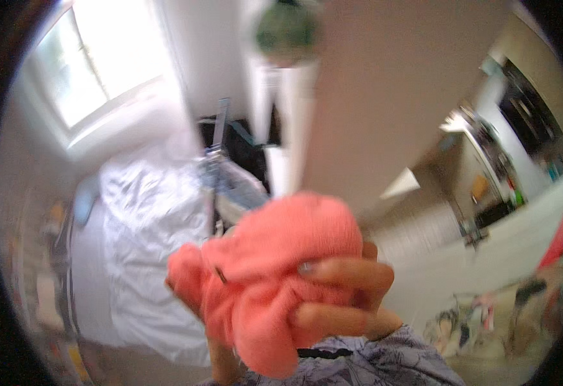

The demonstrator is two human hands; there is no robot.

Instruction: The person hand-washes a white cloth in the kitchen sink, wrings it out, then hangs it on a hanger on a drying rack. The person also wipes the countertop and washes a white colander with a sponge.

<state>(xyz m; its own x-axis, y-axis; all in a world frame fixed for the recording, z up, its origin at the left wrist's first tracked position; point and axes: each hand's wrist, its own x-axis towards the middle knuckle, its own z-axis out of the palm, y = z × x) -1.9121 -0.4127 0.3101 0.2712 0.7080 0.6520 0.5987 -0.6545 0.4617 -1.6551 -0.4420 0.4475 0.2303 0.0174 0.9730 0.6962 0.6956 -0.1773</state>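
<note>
A coral-pink knit item (pixel 281 241), soft and bunched, is held up in front of me between both hands. It has rounded lobes and a small dark tag on its left part; its exact kind is unclear, though it may be bundled socks. My right hand (pixel 354 294) grips the right side, two fingers pressing into the front of the fabric. Mostly covered by the cloth, my left hand (pixel 185 295) holds the left end, with its wrist showing below. A patterned grey-lilac sleeve (pixel 392 354) covers my right forearm.
A bed with rumpled white bedding (pixel 151 270) lies at left under a bright window (pixel 103 62). A plain brownish panel (pixel 387 96) rises ahead. Cluttered shelving (pixel 489 164) stands right, and mixed fabric items (pixel 494 318) lie lower right. Much is motion-blurred.
</note>
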